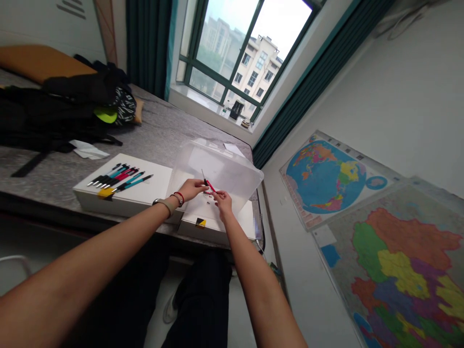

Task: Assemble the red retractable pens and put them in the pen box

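Red pen (210,187) in our grasp, we see from the left a rumpled black fabric bag (54,113), slim pens (121,177) in a slanting row on a smooth white box (154,186), and a mottled grey surface (155,130) giving us room behind that box's far edge. Then, before the upright wall of a translucent plastic bin (226,162), our left hand (194,188) pinches the pen's dark part and our right hand (224,205) has its fingers clamped on the red barrel. Narrow and slanted, it has a thin rod jutting upward.
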The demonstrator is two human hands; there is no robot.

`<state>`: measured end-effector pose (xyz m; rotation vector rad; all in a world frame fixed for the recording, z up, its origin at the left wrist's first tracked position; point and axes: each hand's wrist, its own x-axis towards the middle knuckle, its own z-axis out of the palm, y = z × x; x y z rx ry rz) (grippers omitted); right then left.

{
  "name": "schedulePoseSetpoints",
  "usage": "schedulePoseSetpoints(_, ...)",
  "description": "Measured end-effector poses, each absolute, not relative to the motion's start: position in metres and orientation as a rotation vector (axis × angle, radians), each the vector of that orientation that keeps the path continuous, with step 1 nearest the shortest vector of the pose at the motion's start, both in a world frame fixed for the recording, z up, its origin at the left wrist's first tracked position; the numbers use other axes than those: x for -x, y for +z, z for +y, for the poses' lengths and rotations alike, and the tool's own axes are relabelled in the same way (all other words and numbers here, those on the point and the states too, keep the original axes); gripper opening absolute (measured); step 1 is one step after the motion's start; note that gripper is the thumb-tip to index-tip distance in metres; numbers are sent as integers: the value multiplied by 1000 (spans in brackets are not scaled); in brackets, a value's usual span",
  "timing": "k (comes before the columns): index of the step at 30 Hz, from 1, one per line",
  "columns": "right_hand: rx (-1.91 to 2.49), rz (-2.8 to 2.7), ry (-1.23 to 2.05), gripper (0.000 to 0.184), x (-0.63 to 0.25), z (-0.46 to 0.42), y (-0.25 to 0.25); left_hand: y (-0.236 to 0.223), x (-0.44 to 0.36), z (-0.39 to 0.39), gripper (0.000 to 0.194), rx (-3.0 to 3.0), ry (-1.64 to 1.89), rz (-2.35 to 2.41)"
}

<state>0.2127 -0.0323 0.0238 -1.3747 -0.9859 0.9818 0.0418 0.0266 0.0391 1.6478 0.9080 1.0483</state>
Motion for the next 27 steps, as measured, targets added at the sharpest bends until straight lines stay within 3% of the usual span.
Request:
schedulePoseSetpoints(6, 1340, -1346, 1032, 32, -206, -19, 40, 72, -38, 17, 45, -1637, 1104, 960)
schedulePoseSetpoints(12, 1642, -1862, 396, 15, -216, -2, 46, 91, -18, 2, 31, -1857, 1006, 1173)
schedulePoseSetpoints(15, 1757, -2208, 254, 9, -209, 8, 45, 89, -8, -14, 33, -1871, 1004, 1221)
schedulePoseSetpoints(19, 1845, -2513, 265, 18, -194, 21, 44, 82, 6, -45, 39, -1829, 950, 1264)
schedulePoseSetpoints(27, 1853, -2573, 352, 27, -187, 21, 51, 64, 7, -81, 39, -1746, 861, 1232)
